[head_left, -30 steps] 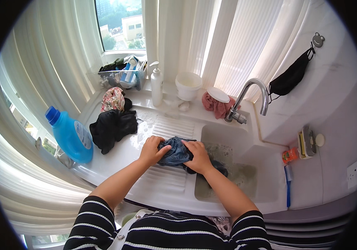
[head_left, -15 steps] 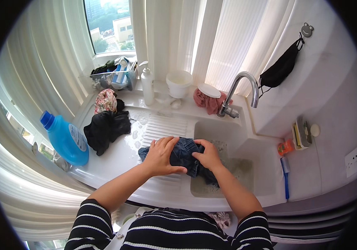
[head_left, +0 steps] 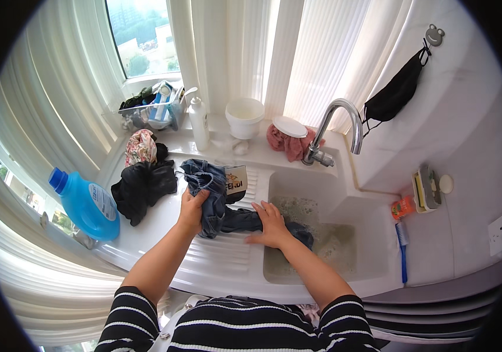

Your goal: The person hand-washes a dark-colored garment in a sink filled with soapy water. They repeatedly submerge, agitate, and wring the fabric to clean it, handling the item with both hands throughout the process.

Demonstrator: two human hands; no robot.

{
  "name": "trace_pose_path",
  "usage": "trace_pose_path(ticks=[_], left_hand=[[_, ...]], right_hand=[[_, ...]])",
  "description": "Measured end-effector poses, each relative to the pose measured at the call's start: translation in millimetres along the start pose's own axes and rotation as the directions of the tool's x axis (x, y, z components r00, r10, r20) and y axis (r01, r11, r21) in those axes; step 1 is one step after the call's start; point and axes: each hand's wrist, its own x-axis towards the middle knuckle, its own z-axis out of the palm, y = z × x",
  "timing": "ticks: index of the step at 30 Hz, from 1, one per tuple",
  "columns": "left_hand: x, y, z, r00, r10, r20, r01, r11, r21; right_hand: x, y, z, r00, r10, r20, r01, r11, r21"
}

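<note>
One hand full, left hand (head_left: 193,208) closed round bunched blue cloth of the denim garment (head_left: 212,218), thumb on top. Right hand (head_left: 271,226) wide, fingers spread palm-down over the garment's dark stretch; cannot tell how hard it is pressed. Garment slung across the ridged washboard (head_left: 219,256), crumpled upper end to the left, tan printed patch (head_left: 237,179) facing up, dark tail over the near side of the sink (head_left: 298,182).

And the progress? Midway, by the look of it: partly out on the ridges, tail end yet to come clear of the basin, folds yet to be opened out. Below, cloudy water (head_left: 339,243) with suds.

Further out now! Closest crowding on the left: black cloth (head_left: 142,190) heaped on the surface, floral cloth (head_left: 141,148) behind, blue bottle (head_left: 92,205) alongside. At the back, pump bottle (head_left: 199,124), white tub (head_left: 244,127), then pink cloth (head_left: 295,146) under a white lid (head_left: 289,126). Chrome faucet (head_left: 357,132) arching above the rear of the basin, worth steering round. Off to the right, blue brush (head_left: 403,258) lying beside the sink.
</note>
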Motion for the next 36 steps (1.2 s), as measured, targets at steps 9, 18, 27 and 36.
trace_pose_path(ticks=[9, 18, 27, 36], left_hand=[[1, 35, 5, 0.999, 0.011, 0.033, -0.001, 0.959, -0.284], [-1, -76, 79, 0.906, -0.415, 0.087, 0.413, 0.910, 0.034], [33, -201, 121, 0.612, -0.645, -0.458, 0.755, 0.649, 0.095], [18, -240, 114, 0.973, -0.219, 0.075, -0.011, 0.279, 0.960]], right_hand=[[-66, 35, -68, 0.902, 0.329, -0.278, -0.273, 0.936, 0.224], [-126, 98, -252, 0.685, 0.417, -0.597, -0.312, 0.909, 0.276], [-152, 187, -156, 0.605, 0.784, -0.135, -0.747, 0.502, -0.435], [-110, 196, -63, 0.804, 0.569, 0.174, -0.358, 0.696, -0.623]])
